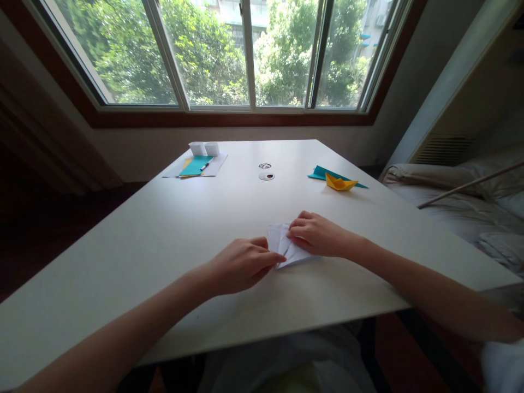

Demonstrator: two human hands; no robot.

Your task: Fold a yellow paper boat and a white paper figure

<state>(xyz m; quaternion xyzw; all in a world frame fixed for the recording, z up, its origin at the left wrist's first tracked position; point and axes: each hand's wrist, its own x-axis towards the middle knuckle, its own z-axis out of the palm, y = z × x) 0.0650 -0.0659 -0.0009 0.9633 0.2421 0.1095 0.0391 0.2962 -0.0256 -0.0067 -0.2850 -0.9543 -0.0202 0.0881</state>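
Folding work centres on the white paper (292, 254), which lies creased on the surface (196, 218) and serves as the reference for all positions below.

Left hand (241, 265): at the paper's left side, index finger extended and touching the sheet near its front edge, the other fingers bent. Whether the thumb pinches from beneath cannot be told.

Right hand (321, 233): over the paper's right part, fingers curled and fingertips resting on top. Its thumb is too poorly seen to confirm a grip.

For a clean result, one hand should anchor the sheet while the other works the crease. Align edges before applying pressure; then run a fingertip along the fold from one end to the other, pressing firmly against the surface. Avoid dragging the sheet sideways, since thin layers are likely to slip and skew the corners.

Keep sleeves and forearms away from nearby items. Beyond the paper and to its right sits a yellow boat (340, 183), with a teal folded piece (321, 172) just behind it. Beyond the paper and to its left lies a teal sheet (192, 166), with a pen (207, 164) at its right edge.
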